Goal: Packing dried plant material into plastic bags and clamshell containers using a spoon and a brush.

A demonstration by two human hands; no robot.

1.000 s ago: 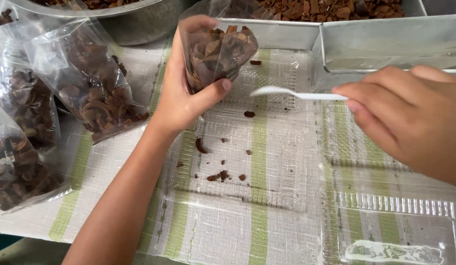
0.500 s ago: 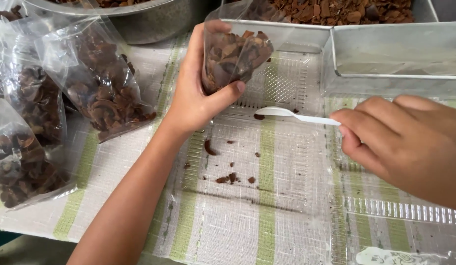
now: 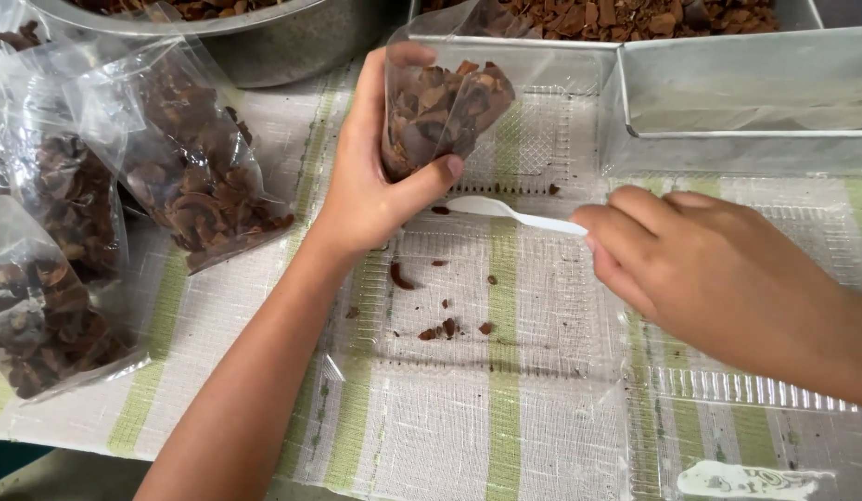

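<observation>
The left hand grips a small clear plastic bag of brown dried chips tilted above the counter, the right hand pinches a white plastic spoon, seemingly empty; more chips could spill through the bag's slack mouth

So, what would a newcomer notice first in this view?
First, the left hand at centre, holding up a small clear bag of brown dried pieces. Beside it, the right hand holds a white plastic spoon pointing at the bag. Filled bags lie at left on the striped cloth.
</observation>
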